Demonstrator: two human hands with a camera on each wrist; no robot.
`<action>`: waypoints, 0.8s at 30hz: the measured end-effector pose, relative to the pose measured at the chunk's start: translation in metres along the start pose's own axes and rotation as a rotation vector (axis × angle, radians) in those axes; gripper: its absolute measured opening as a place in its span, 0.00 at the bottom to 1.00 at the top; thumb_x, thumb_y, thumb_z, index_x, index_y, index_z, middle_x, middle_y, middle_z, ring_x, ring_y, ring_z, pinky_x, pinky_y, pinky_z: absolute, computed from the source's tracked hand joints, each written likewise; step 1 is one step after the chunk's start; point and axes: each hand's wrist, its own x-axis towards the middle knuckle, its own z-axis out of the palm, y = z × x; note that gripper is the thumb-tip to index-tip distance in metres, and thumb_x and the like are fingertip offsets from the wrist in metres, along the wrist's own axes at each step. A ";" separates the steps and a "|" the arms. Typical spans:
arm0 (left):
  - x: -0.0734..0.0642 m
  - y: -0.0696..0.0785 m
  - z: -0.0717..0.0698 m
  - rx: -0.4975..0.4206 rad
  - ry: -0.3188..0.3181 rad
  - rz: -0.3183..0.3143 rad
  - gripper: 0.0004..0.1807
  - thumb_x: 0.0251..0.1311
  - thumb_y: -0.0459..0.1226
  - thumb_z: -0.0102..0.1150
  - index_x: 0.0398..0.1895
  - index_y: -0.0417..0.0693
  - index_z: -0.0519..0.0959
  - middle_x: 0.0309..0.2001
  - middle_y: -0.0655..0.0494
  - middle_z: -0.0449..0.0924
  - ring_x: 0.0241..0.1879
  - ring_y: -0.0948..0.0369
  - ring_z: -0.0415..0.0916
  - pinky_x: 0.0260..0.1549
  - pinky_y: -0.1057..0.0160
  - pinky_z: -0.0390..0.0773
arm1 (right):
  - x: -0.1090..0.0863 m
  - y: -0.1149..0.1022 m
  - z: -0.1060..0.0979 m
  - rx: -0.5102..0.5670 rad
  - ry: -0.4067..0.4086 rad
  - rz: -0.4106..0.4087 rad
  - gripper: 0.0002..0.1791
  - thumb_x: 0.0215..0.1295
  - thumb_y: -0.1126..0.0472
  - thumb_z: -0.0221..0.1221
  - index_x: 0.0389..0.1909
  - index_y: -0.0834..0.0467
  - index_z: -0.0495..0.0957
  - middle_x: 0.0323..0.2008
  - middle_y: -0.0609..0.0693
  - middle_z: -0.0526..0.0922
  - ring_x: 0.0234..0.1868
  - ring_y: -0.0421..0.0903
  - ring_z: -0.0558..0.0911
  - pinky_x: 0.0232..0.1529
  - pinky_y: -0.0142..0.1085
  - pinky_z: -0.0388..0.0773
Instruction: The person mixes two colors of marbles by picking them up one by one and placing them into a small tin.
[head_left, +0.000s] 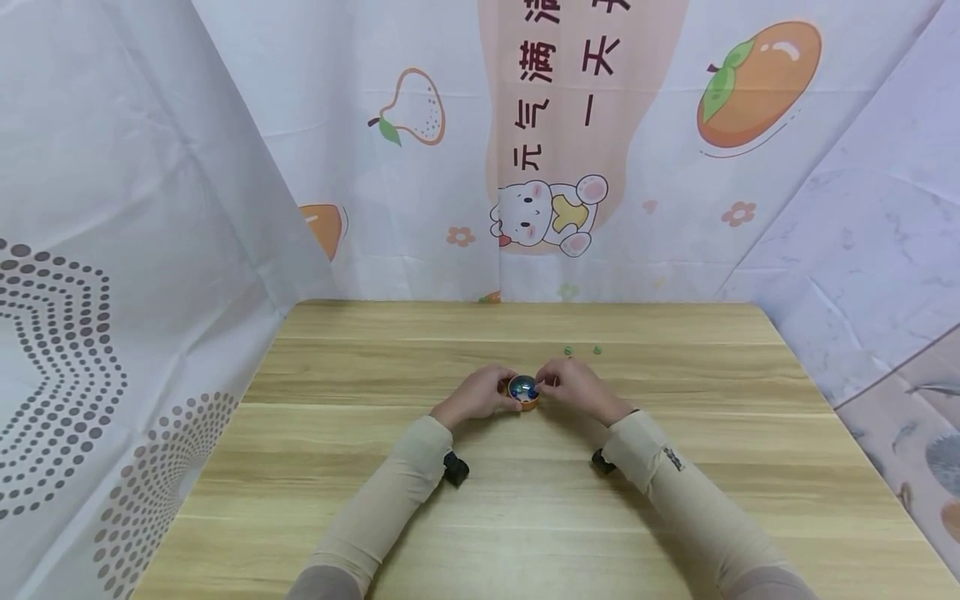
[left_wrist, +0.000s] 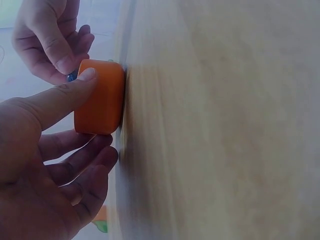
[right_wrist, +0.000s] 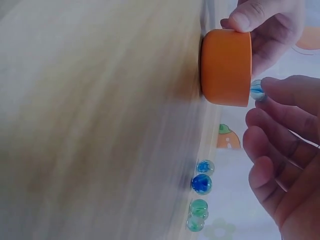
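Note:
A small round orange bowl [head_left: 528,405] stands on the table, its inside shiny, with dark blue spots showing in the head view. My left hand [head_left: 483,392] grips it from the left, thumb [left_wrist: 86,77] on the near wall and fingers around the far side. At the bowl's right, my right hand [head_left: 579,388] pinches a clear marble with a blue swirl [right_wrist: 257,90] between thumb and index finger, right at the rim. The other fingers of that hand are loosely curled.
Beyond my right hand, two green marbles [head_left: 567,351] lie apart on the wooden table [head_left: 525,517]. The right wrist view also shows blue marbles [right_wrist: 202,184] near green ones [right_wrist: 198,208]. A printed curtain [head_left: 420,183] hangs behind the table's far edge.

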 end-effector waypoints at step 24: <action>-0.002 0.002 0.000 0.000 0.006 -0.013 0.30 0.55 0.43 0.70 0.62 0.45 0.75 0.55 0.51 0.80 0.53 0.57 0.76 0.56 0.55 0.74 | -0.003 0.004 0.002 -0.046 0.004 0.027 0.07 0.63 0.63 0.63 0.38 0.61 0.85 0.34 0.52 0.85 0.33 0.42 0.80 0.34 0.33 0.77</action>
